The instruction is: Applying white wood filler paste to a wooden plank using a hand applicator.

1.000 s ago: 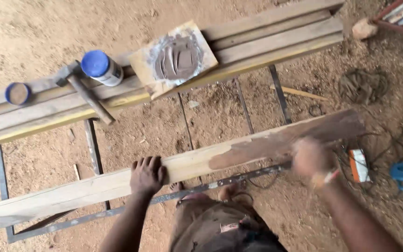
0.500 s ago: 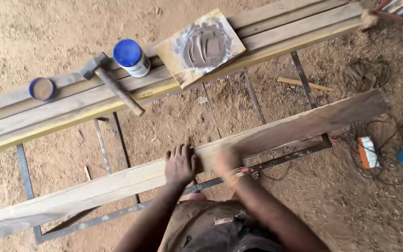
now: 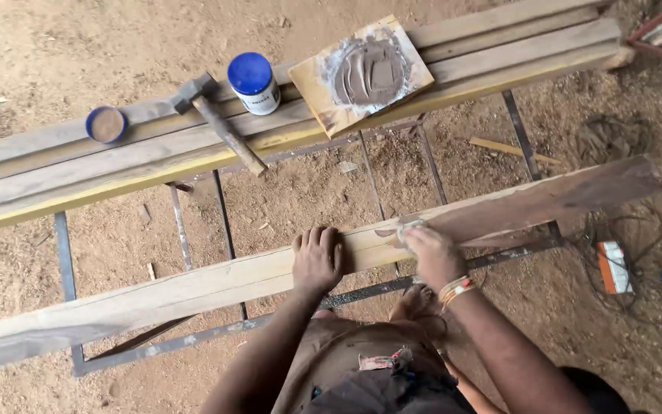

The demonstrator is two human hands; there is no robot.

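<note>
We have our left hand (image 3: 317,259) spread flat on the near plank (image 3: 193,287), whose long axis runs from near left to far right across the metal frame (image 3: 67,261), while our right hand (image 3: 430,254), just right of it, presses a small pad (image 3: 408,227) onto that plank's top.

Your long plank (image 3: 193,287) lies across the metal frame, running from low on your left up to the far right, flat side up. Its left stretch is pale bare wood; from about the middle rightward it's darker brown and smeared. Right at that colour change sits a small pale scraper (image 3: 410,227), pressed flat to the top face near the far edge, touching a grey smear of filler.
</note>
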